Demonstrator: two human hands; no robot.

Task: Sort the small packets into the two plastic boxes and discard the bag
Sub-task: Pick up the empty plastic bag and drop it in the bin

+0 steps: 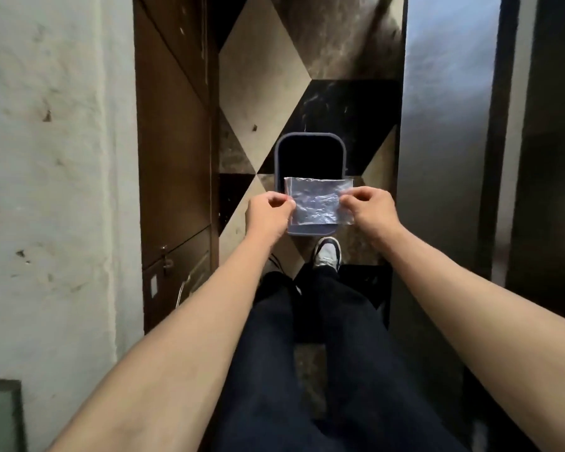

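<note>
A clear, crinkled plastic bag [318,201] is stretched flat between both hands, held over the near half of an open grey bin [310,138] on the floor. My left hand [269,212] pinches the bag's left edge. My right hand [369,207] pinches its right edge. The bin's inside is dark and I cannot tell what it holds. No packets and no plastic boxes are in view.
I stand in a narrow passage with a black and beige tiled floor [258,93]. A white wall [46,158] and a brown wooden cabinet [173,158] run along the left, a metal door [444,125] along the right. My shoe [327,254] sits just before the bin.
</note>
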